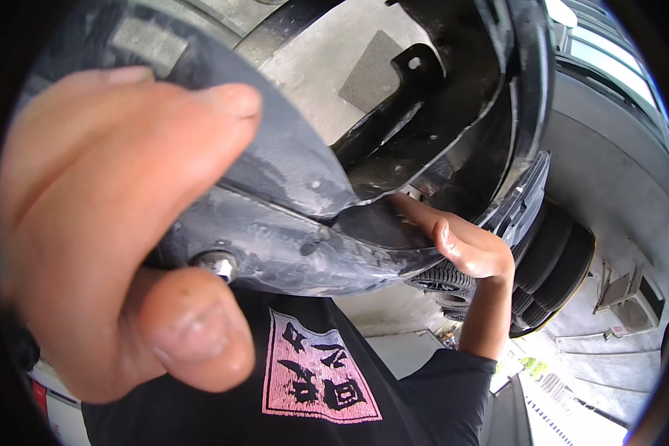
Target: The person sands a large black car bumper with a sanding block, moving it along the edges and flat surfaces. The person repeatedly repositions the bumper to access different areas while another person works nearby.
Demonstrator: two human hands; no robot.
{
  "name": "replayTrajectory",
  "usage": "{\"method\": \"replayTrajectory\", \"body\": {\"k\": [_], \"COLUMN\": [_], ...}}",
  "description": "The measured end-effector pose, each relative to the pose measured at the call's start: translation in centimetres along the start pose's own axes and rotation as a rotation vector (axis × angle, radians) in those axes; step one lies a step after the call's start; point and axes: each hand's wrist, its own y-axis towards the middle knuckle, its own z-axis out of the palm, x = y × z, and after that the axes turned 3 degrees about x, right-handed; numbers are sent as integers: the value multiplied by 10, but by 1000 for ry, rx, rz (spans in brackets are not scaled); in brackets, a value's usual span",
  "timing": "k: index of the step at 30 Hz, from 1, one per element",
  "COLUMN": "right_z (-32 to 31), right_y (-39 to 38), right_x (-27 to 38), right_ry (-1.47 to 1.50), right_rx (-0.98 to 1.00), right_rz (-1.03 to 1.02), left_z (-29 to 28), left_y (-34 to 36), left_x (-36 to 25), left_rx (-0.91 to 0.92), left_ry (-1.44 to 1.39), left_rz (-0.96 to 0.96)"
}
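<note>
Left hand (119, 230) pinches grey fender liner (290, 193).

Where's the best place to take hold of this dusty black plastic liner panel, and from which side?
Take the black liner panel by its curled free edge, coming from below. That lip is thin and exposed, so fingers can pinch it. The left hand already has a grip there beside a metal fastener, and the right hand braces the edge farther along.

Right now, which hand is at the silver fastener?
The left hand, nearest the camera: its thumb sits just under the silver fastener as it pinches the dark liner. The right hand grips the liner's far edge.
</note>
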Motion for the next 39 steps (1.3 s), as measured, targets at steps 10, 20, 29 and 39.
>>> {"method": "replayTrajectory", "body": {"k": [10, 20, 29, 39], "right_z": [-25, -28, -19, -22], "right_y": [27, 28, 22, 3], "right_x": [-3, -12, -8, -18], "right_ry": [80, -46, 64, -30], "right_rx": [86, 57, 32, -16], "right_rz": [3, 9, -95, -26], "left_z": [-19, -2, -1, 10], "left_y": [-6, -8, 4, 4], "left_x": [-14, -18, -24, -29], "left_rx": [80, -1, -45, -226], "left_ry": [89, 79, 151, 93], "left_rz": [-97, -121, -144, -161]}}
